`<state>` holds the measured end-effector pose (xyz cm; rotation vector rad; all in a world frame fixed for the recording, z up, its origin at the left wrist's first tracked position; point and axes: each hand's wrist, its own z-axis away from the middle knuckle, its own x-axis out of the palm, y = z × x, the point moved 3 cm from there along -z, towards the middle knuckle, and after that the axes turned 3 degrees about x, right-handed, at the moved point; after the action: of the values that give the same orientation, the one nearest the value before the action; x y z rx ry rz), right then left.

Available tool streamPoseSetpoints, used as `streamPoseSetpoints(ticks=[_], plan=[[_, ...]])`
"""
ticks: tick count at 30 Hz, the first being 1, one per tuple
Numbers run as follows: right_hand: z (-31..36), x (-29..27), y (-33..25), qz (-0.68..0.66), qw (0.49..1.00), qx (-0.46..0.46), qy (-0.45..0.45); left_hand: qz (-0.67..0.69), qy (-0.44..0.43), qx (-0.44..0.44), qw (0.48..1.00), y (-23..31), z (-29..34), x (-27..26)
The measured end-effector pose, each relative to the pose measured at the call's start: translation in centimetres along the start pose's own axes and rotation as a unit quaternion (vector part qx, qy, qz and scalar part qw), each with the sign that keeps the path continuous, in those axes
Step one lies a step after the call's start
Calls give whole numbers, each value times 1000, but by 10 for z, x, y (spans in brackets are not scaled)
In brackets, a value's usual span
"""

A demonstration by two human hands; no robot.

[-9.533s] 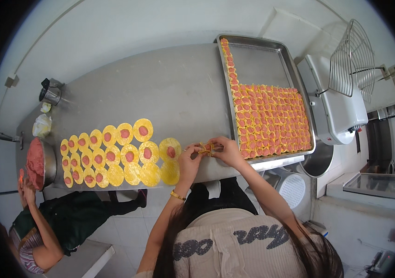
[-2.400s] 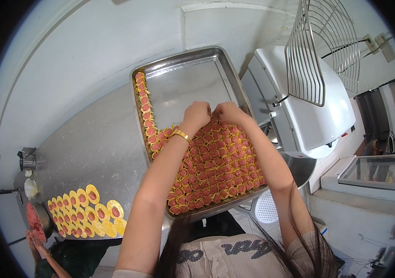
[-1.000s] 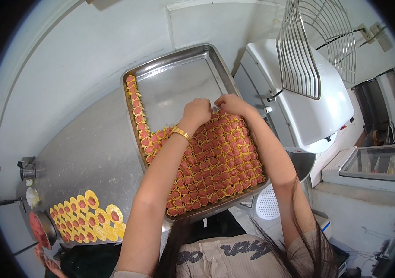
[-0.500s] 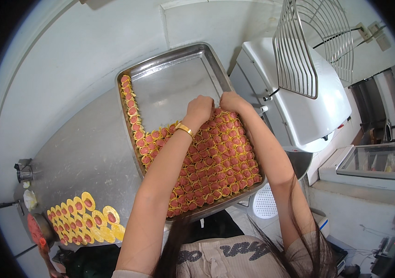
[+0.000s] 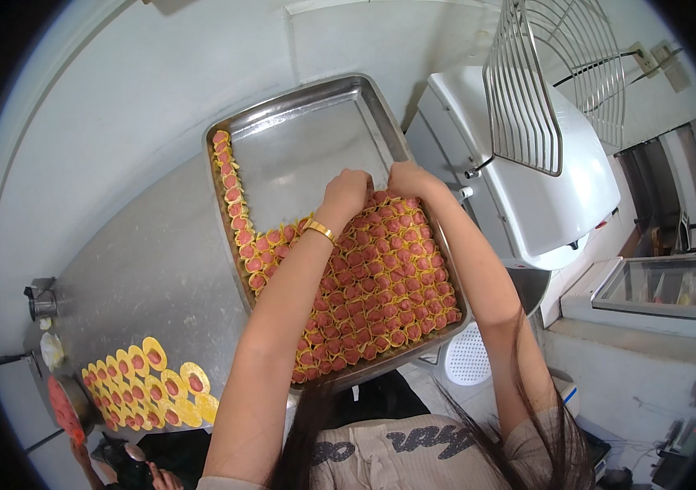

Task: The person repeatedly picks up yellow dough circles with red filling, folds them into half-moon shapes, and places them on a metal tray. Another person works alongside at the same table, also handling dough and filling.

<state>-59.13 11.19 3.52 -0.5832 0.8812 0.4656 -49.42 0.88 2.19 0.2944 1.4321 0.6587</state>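
Rows of open-topped dumplings (image 5: 380, 286), pink filling in yellow wrappers, pack the near part of a large steel tray (image 5: 299, 155). A single line of them runs up the tray's left side. My left hand (image 5: 348, 194), below a gold wrist band (image 5: 321, 229), is closed at the far edge of the packed rows. Beside it, near the tray's right wall, my right hand (image 5: 407, 179) is closed too, its fingers curled down by the end of the last row. My hands hide whatever lies between their fingertips.
At the lower left, yellow wrappers (image 5: 152, 351) topped with filling lie on the steel table (image 5: 144, 253). Beyond them are a bowl of pink filling (image 5: 70, 408) and a co-worker's hand (image 5: 166, 480) with a spoon (image 5: 135, 452). A white machine (image 5: 519, 188) with a wire guard (image 5: 527, 98) borders the right.
My left hand has shifted slightly left, widening the gap to my right hand, which stays nearly in place. A co-worker's hand with a spoon has come into view at the lower left.
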Motion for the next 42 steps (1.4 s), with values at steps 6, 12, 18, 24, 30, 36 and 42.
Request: streamPoseSetpoints(ticks=[6,12,18,24,30,36,42], plan=[[-1,2,9,-3,1000,-27,-6,29,-6,16,999,1,1,1],[1,0,13,-6,998,-51,-33,35,-95,32,994,-2,3,1],[6,0,15,-40,994,-94,-34,67,-112,33,991,0,6,3],[7,-2,15,-58,992,-107,-44,82,-153,26,984,0,7,-1],[3,-3,21,-107,989,-98,-42,82,-66,41,994,-2,11,-7],[-3,2,24,-76,991,-99,-48,168,38,70,983,-21,82,-64],[6,3,18,-43,995,-84,38,152,130,2,980,-62,233,-130]])
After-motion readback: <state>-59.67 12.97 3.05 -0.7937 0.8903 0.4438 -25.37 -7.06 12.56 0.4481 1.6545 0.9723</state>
